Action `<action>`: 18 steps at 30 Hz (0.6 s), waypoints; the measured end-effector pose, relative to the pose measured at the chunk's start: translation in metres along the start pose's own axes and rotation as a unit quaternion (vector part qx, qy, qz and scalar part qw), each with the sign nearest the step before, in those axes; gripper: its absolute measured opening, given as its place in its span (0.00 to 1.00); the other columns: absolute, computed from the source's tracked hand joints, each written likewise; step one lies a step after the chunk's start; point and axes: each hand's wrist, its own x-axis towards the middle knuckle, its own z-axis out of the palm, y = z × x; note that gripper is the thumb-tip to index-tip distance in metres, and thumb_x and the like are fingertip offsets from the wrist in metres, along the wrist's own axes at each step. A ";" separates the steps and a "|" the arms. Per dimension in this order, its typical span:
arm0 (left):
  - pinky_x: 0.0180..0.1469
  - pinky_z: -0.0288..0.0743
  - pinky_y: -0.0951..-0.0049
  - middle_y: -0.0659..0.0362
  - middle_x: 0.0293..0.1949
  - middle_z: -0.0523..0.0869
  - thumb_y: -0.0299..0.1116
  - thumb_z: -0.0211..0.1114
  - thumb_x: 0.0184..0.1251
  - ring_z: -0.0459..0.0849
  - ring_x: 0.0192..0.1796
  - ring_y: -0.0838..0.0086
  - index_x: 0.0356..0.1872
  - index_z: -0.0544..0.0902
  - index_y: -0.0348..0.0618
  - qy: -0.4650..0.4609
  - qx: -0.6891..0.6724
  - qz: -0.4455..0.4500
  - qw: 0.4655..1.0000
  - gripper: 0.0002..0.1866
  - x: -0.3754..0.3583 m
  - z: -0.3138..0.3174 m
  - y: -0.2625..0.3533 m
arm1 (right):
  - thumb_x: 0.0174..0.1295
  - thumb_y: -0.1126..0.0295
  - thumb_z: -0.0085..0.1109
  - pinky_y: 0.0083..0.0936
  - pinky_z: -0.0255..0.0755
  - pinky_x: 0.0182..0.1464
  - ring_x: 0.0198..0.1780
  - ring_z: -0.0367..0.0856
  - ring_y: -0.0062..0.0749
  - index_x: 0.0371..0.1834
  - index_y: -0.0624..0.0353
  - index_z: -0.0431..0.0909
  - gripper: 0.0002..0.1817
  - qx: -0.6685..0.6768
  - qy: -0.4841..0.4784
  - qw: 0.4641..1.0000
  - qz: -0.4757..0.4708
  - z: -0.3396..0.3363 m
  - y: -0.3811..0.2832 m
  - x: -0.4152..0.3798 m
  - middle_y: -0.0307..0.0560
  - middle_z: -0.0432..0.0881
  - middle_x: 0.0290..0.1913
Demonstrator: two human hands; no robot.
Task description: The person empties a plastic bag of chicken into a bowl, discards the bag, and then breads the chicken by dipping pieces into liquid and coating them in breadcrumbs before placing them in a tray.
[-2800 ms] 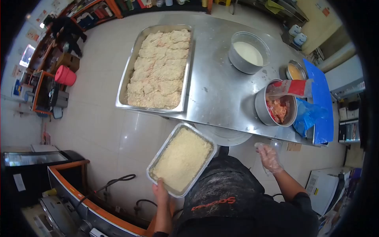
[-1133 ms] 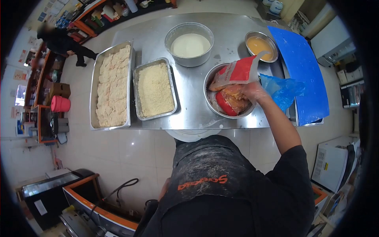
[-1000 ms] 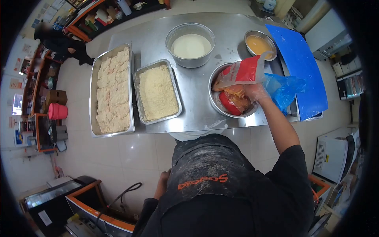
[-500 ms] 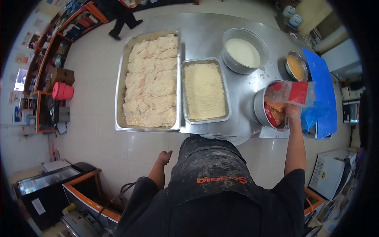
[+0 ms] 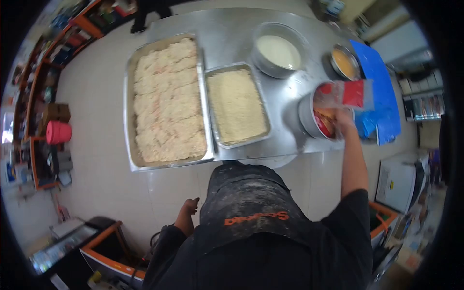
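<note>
My right hand (image 5: 344, 121) reaches into a round metal pot (image 5: 305, 118) at the table's right side. Its fingers are hidden inside, among orange-brown pieces and red-printed plastic. A clear plastic bag with a red panel (image 5: 354, 93) lies over the pot's far rim, just beyond the hand. My left hand (image 5: 192, 206) hangs low beside my apron, away from the table, fingers loosely curled with nothing visible in them. Left of the pot stand a small tray of pale crumbs (image 5: 238, 106) and a large metal tray (image 5: 129, 116) full of breaded, pale-coated pieces.
A deep round pan of creamy white liquid (image 5: 278, 50) stands at the back of the steel table (image 5: 222, 29). Near it is a bowl of orange liquid (image 5: 344, 64). A blue board (image 5: 382, 87) and blue plastic (image 5: 366, 123) lie at the right edge. Another person's legs (image 5: 145, 14) show beyond the table.
The view has turned slightly, so the table and its trays appear shifted left. My right hand remains in the pot, and my left hand still hangs at my side.
</note>
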 end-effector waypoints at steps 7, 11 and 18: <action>0.26 0.74 0.62 0.49 0.35 0.83 0.55 0.59 0.70 0.79 0.24 0.66 0.48 0.79 0.32 0.016 0.096 0.168 0.981 0.29 -0.059 -0.016 0.050 | 0.62 0.68 0.62 0.35 0.75 0.47 0.45 0.81 0.40 0.52 0.64 0.79 0.17 0.497 0.042 0.832 0.242 -0.003 -0.020 0.019 0.49 0.84 0.46; 0.30 0.76 0.60 0.46 0.38 0.84 0.54 0.57 0.71 0.82 0.28 0.62 0.51 0.79 0.29 0.012 0.130 0.179 0.975 0.31 -0.042 -0.015 0.050 | 0.62 0.66 0.63 0.28 0.74 0.35 0.37 0.79 0.29 0.52 0.64 0.78 0.18 0.396 0.111 0.893 0.180 -0.010 -0.026 0.007 0.45 0.83 0.45; 0.46 0.77 0.59 0.38 0.42 0.85 0.57 0.53 0.72 0.86 0.43 0.56 0.47 0.82 0.25 0.085 0.315 0.305 0.895 0.34 0.087 -0.011 -0.016 | 0.61 0.68 0.58 0.29 0.66 0.25 0.22 0.72 0.27 0.25 0.60 0.78 0.09 0.375 -0.014 0.905 0.201 -0.080 -0.054 -0.025 0.43 0.77 0.21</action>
